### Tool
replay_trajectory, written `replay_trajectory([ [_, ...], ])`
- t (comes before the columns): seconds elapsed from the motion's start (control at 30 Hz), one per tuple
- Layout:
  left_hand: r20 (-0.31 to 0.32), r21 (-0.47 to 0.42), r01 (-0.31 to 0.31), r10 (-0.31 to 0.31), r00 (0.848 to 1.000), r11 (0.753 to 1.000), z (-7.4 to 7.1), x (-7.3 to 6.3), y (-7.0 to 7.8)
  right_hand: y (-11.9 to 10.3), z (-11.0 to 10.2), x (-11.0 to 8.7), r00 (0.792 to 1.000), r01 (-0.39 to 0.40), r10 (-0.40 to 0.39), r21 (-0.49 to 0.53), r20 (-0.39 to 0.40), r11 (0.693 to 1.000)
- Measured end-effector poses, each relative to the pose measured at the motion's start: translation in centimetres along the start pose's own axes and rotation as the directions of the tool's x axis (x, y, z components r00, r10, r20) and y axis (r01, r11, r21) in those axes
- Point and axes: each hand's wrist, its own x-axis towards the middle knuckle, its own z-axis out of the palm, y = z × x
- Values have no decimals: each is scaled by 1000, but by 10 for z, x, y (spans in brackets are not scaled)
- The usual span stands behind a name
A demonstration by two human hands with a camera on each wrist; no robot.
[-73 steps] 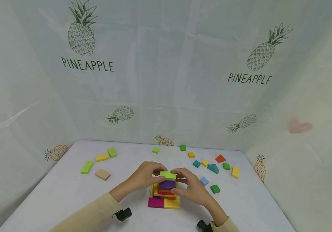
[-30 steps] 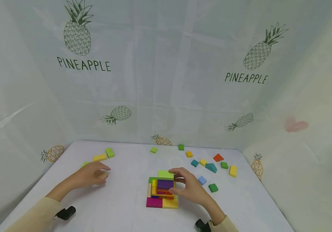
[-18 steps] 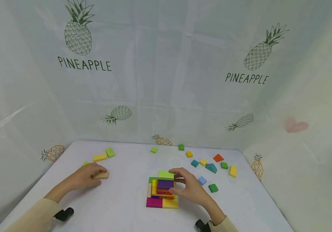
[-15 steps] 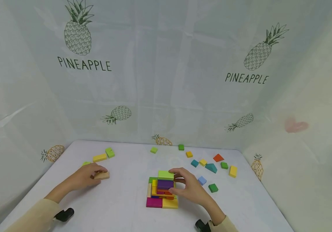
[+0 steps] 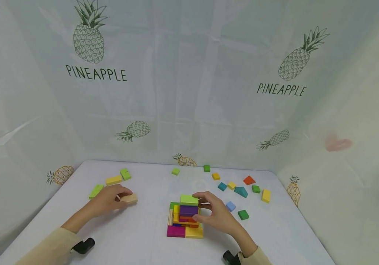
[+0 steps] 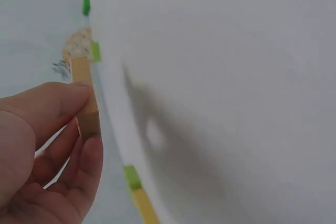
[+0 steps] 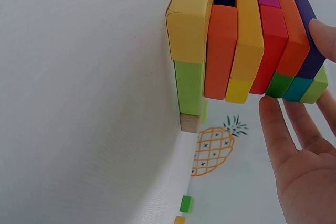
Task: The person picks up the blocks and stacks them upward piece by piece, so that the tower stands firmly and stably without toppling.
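In the left wrist view, a plain wooden block [image 6: 82,72] is pinched between the thumb and fingers of my left hand [image 5: 109,200], raised off the white tabletop with a shadow below. My right hand [image 5: 216,212] steadies the right side of a stepped tower of coloured blocks [image 5: 188,210]. Its thumb [image 7: 324,38] rests by the purple layer, and its fingertips touch the far side, near small green and teal blocks. A lime green block [image 5: 189,200] sits on top. Magenta [image 5: 176,231] and yellow [image 5: 194,232] blocks form the front of the wide base.
Left of the tower lie a lime block [image 5: 96,191], partly behind my left hand, a yellow block [image 5: 113,180] and another lime block [image 5: 125,174]. Several small blocks are scattered at right, including a teal triangle [image 5: 241,191], an orange triangle [image 5: 249,180] and a green block [image 5: 243,214].
My left hand left the tower, reached to the left, took hold of the wooden block and has now lifted it toward the right. The right hand stays at the tower.
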Motion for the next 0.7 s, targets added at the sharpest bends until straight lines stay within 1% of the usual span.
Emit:
replay_trajectory([
  [0.07, -5, -17, -30, 30, 1000, 999, 1, 5, 11, -1, 0, 0, 1000, 1, -1, 1, 1, 1000],
  [0.17, 10, -47, -67, 68, 998, 997, 2, 13, 29, -2, 0, 0, 1000, 2, -2, 4, 2, 1000],
  [0.27, 29, -70, -81, 83, 996, 994, 3, 21, 48, -3, 0, 0, 1000, -4, 4, 2, 2, 1000],
  [0.43, 37, -97, -105, 109, 993, 990, 8, 34, 76, -3, 0, 0, 1000, -12, 12, -5, 1, 1000],
  [0.7, 61, -135, -159, 169, 984, 978, 18, 52, 124, -1, 1, 0, 1000, -7, 7, -20, -6, 1000],
])
